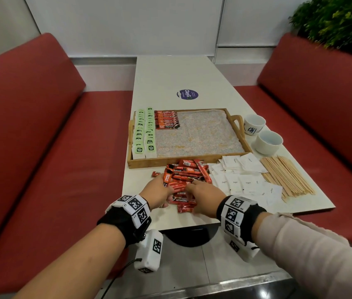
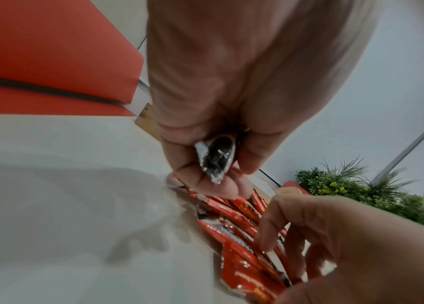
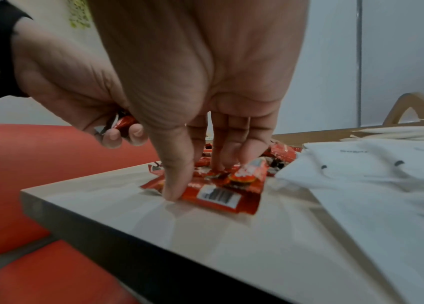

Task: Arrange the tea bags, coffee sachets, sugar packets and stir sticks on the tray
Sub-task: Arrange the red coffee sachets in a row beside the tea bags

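1. My left hand grips a gathered sachet, fingers and thumb curled round it, held just above the near end of the heap.
2. My right hand reaches into the sachet heap; its fingers point down into the heap, straight, while the thumb presses one sachet against the table. Nothing is enclosed in this hand.
3. The tray lies just beyond the heap. Tea bags fill two columns along its left side; a short row of coffee sachets lies beside them at the far end. The rest of the liner is bare.
4. Sugar packets and stir sticks lie on the table to the right of the heap, off the tray.
5. Step in hand, as I judge it: collecting coffee sachets for the tray; tea appears done, sugar and sticks not yet begun.
6. The next move calls for pinching the pressed sachet free, passing it to my left bundle, all facing one way, then extending the row.
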Available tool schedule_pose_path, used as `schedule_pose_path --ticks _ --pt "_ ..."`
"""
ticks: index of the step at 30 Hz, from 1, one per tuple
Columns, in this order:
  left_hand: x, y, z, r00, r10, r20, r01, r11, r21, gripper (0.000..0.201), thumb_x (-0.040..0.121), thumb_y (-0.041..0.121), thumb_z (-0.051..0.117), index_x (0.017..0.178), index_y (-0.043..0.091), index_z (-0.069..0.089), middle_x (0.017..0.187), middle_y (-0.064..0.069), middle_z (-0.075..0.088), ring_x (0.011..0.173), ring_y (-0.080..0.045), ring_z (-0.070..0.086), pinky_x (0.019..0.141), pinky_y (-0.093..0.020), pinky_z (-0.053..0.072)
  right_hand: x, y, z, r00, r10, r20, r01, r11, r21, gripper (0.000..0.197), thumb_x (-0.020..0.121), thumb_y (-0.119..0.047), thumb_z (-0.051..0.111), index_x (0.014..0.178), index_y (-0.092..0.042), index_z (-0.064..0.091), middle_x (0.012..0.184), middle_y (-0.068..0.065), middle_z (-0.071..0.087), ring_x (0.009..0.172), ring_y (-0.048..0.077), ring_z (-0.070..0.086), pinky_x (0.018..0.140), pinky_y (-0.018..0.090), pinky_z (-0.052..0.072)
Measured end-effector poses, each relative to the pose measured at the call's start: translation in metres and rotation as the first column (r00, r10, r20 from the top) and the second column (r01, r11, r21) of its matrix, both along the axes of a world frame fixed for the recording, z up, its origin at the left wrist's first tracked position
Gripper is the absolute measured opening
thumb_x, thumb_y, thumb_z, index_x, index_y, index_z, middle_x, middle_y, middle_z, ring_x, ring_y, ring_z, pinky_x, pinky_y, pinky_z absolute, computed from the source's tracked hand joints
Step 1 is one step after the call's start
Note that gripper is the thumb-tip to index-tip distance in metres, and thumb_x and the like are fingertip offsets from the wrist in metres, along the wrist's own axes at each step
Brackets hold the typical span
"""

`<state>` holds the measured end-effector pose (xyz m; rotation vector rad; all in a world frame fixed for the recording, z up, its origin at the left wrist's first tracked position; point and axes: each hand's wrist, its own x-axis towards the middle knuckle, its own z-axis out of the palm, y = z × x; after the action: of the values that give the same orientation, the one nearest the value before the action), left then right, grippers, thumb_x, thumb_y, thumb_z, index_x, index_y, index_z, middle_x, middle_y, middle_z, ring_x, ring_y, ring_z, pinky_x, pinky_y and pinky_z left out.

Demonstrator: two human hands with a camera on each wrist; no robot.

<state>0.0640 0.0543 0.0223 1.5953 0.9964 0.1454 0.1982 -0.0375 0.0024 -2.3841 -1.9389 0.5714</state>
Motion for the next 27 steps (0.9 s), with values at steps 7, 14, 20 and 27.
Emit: schedule_pose_path --ticks 7,14,20,27 --pt "-0.012 0.008 -0.002 0.999 0.026 -0.033 -0.025 0.999 0.040 0.018 0.094 0.006 0.047 0.110 0.015 0.047 0.088 -0.006 0.057 0.068 -0.013 0.054 0.056 -0.027 0.045 -0.005 0.011 -0.002 0.995 0.051 0.085 -0.056 0.997 0.048 0.042 0.074 -0.021 0.072 0.111 -0.019 0.052 0.114 0.002 0.056 0.107 0.022 0.048 0.087 0.031 0.039" --pt "-0.016 0.009 -0.005 0.998 0.048 -0.028 -0.047 0.998 0.030 0.015 0.096 0.009 0.045 0.108 0.018 0.045 0.084 -0.001 0.056 0.066 -0.011 0.053 0.057 -0.026 0.046 -0.009 0.017 -0.001 0.986 0.123 0.113 -0.130 0.990 0.060 0.031 0.088 -0.026 0.058 0.116 -0.016 0.049 0.114 0.004 0.061 0.103 0.025 0.058 0.093 0.036 0.039" --pt "-0.015 0.016 -0.006 0.987 0.157 -0.008 -0.157 0.987 0.016 0.010 0.097 0.010 0.044 0.106 0.014 0.043 0.093 -0.008 0.054 0.069 -0.013 0.054 0.059 -0.027 0.048 -0.008 0.021 -0.008 0.965 0.140 0.220 -0.161 0.984 0.079 0.021 0.096 -0.026 0.050 0.114 -0.016 0.046 0.104 0.002 0.067 0.096 0.025 0.062 0.087 0.034 0.034" --pt "-0.014 0.019 -0.007 0.976 0.218 0.009 -0.218 0.976 -0.012 0.007 0.096 0.009 0.044 0.100 0.014 0.042 0.091 -0.006 0.053 0.071 -0.015 0.055 0.061 -0.029 0.049 -0.010 0.024 -0.005 0.949 0.166 0.268 -0.176 0.984 0.014 0.028 0.094 -0.008 0.045 0.122 -0.011 0.046 0.117 0.007 0.060 0.109 0.026 0.056 0.096 0.035 0.033"
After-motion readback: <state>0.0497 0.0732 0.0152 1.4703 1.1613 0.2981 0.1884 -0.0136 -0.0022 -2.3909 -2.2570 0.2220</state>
